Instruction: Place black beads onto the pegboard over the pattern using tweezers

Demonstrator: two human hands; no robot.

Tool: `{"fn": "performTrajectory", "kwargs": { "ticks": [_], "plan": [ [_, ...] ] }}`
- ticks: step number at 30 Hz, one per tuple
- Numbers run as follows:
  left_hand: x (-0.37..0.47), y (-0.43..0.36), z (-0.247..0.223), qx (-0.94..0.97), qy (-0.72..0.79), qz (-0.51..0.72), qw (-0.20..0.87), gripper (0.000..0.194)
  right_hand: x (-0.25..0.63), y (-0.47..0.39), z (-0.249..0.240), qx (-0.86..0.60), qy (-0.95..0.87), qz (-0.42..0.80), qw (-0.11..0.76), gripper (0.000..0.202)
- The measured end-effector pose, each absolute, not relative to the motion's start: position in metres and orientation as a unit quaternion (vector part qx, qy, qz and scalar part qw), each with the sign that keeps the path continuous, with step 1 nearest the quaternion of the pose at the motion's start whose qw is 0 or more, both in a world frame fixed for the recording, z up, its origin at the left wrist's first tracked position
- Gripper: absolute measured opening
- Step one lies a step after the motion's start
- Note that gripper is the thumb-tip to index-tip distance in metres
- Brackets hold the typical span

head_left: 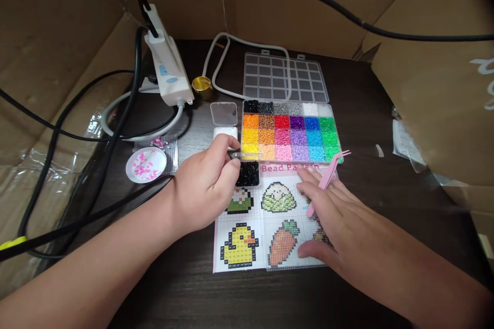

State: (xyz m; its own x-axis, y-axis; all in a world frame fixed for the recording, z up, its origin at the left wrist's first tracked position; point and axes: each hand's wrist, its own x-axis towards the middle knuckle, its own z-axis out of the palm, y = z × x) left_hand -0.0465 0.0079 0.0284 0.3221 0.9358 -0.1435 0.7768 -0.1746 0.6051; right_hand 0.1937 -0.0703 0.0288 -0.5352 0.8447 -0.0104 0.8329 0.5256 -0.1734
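My left hand point(210, 185) is closed, thumb and forefinger pinching the clear lid point(249, 156) of a small box of black beads point(248, 174). This box sits over the top of the bead pattern sheet point(239, 247), just below the sorted bead case. My right hand point(328, 216) lies with spread fingers over the right side of the sheet and a clear pegboard point(297, 263). Pink tweezers point(327, 177) are tucked between its fingers, tips pointing up and right. Printed carrot point(283, 244) and chick point(239, 249) patterns show; my right hand hides others.
A compartment case point(283, 137) of coloured beads stands behind, its clear lid point(285, 77) folded back. A small box of white beads point(225, 132), a gold cup point(203, 87), a white dish point(145, 165) of pink beads and a power strip point(170, 67) with cables lie leftward. Cardboard walls surround the table.
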Motion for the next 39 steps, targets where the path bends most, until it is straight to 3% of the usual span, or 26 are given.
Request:
{"fn": "performTrajectory", "kwargs": {
  "ticks": [4,15,24,28,31,34,39],
  "plan": [
    [-0.045,0.007,0.029,0.754,0.569,0.127,0.302,0.024,0.194,-0.074,0.026,-0.48,-0.874,0.067,0.03,0.103],
    [-0.044,0.008,0.03,0.749,0.576,0.131,0.3,0.027,0.196,-0.078,0.023,-0.498,-0.859,0.116,0.019,0.092],
    [-0.044,0.009,0.03,0.748,0.577,0.131,0.301,0.025,0.193,-0.078,0.023,-0.489,-0.868,0.087,0.02,0.086],
    [-0.043,0.008,0.03,0.737,0.587,0.141,0.303,0.025,0.207,-0.076,0.031,-0.509,-0.854,0.102,0.035,0.067],
    [-0.043,0.008,0.032,0.73,0.591,0.145,0.31,0.023,0.221,-0.075,0.034,-0.584,-0.808,0.028,0.079,0.062],
    [-0.043,0.009,0.033,0.733,0.584,0.13,0.325,0.022,0.229,-0.074,0.031,-0.637,-0.769,-0.006,0.063,0.053],
    [-0.043,0.009,0.032,0.726,0.585,0.144,0.332,0.021,0.225,-0.074,0.029,-0.647,-0.756,0.098,0.019,0.037]
  ]
}}
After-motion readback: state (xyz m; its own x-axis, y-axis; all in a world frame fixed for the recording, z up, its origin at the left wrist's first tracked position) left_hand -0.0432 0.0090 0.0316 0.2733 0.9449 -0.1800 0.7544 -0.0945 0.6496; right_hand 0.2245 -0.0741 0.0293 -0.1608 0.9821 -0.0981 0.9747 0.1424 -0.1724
